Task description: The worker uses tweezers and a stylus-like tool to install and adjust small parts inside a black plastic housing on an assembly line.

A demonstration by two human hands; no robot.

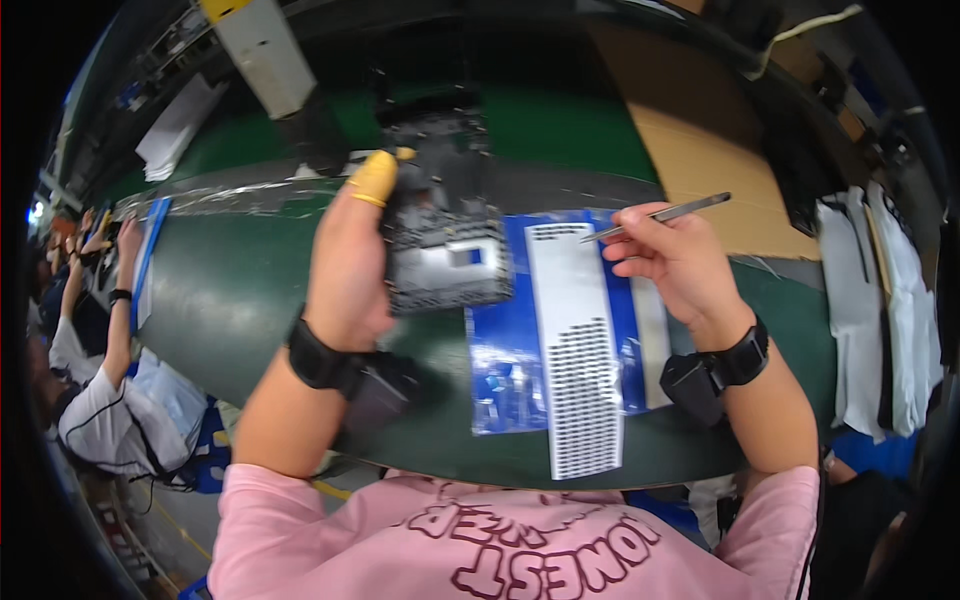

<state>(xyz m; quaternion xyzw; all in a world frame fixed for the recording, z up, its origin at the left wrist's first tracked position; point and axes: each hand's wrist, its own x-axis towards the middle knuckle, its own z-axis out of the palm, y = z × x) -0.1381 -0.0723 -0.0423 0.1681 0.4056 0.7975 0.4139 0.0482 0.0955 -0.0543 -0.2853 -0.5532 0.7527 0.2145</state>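
Observation:
My left hand (350,245), with a yellow finger cot on its thumb, is closed around the left edge of a black plastic device housing (440,200). A pale rectangular patch with a small blue area shows near the housing's lower end; motion blurs its finer details. In my right hand (675,250) a pair of metal tweezers (690,207) is pinched, tips pointing left. Those tips hover over or touch a long white sheet (560,290) with rows of small black stickers; I cannot tell which. Under the sheet lies a shiny blue plastic bag (510,380).
A green-topped table (230,270) carries all this. Brown cardboard (690,130) lies at the back right, and white packages (850,310) stand at the right edge. A pale post (262,55) rises at the back left. Another person (110,400) sits at the far left.

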